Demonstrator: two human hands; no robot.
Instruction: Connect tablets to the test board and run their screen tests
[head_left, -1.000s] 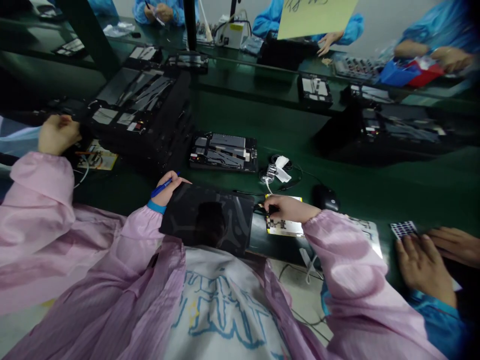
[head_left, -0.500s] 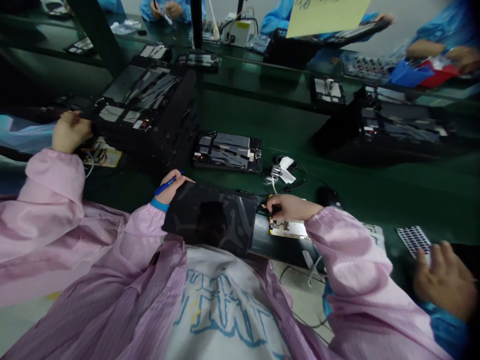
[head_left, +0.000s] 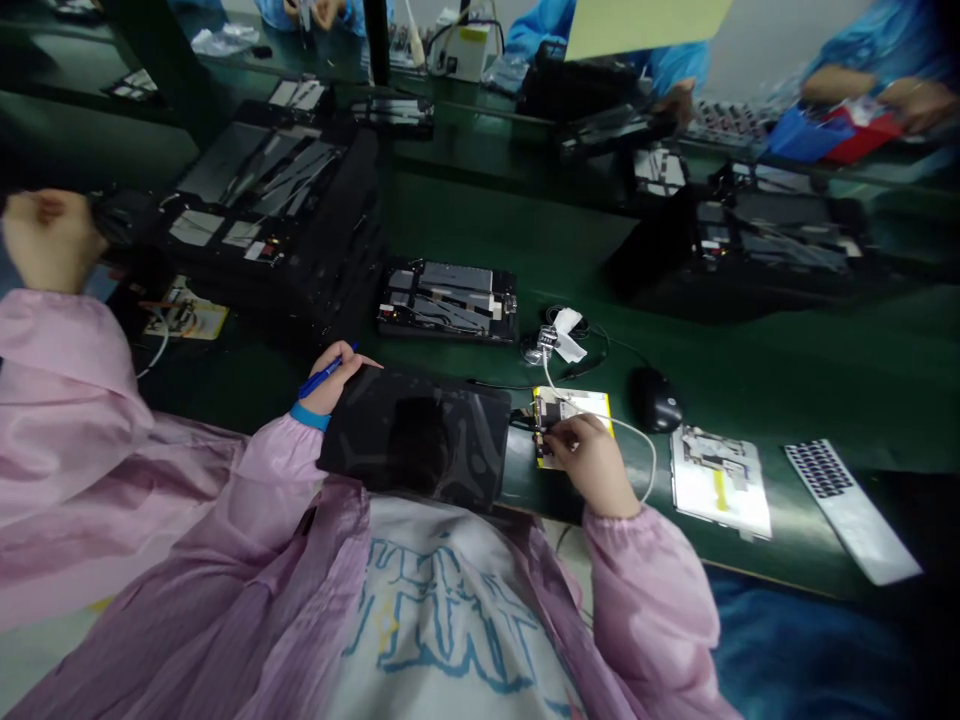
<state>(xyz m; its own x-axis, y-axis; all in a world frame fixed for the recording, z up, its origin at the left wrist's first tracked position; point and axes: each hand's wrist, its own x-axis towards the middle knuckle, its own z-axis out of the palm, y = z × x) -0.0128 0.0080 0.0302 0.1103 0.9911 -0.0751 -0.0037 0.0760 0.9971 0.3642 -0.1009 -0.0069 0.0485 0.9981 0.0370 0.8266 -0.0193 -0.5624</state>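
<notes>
My left hand (head_left: 331,378) is closed around a blue pen (head_left: 326,372), its index finger stretched along the top left corner of a black screen panel (head_left: 465,430). That glossy panel lies face up at the bench edge, close to my body. To its right, my right hand (head_left: 592,462) has its fingers pinched over the left part of a white battery assembly with yellow edges and a circuit board (head_left: 585,402). What the fingertips hold there is hidden. Short dark cables (head_left: 520,416) join the panel and the board. A white cable (head_left: 645,440) loops round my right hand.
Opened device bodies (head_left: 450,300) lie behind the panel, with tall stacks (head_left: 262,200) at left and right (head_left: 780,240). A mouse (head_left: 657,400), another board (head_left: 720,480) and a keyboard (head_left: 847,510) are at right. A co-worker's hand (head_left: 52,240) is at far left.
My right hand has shifted lower on the board, uncovering its upper part and the white cable. The co-worker's hand at right has left view; the one at left has moved left.
</notes>
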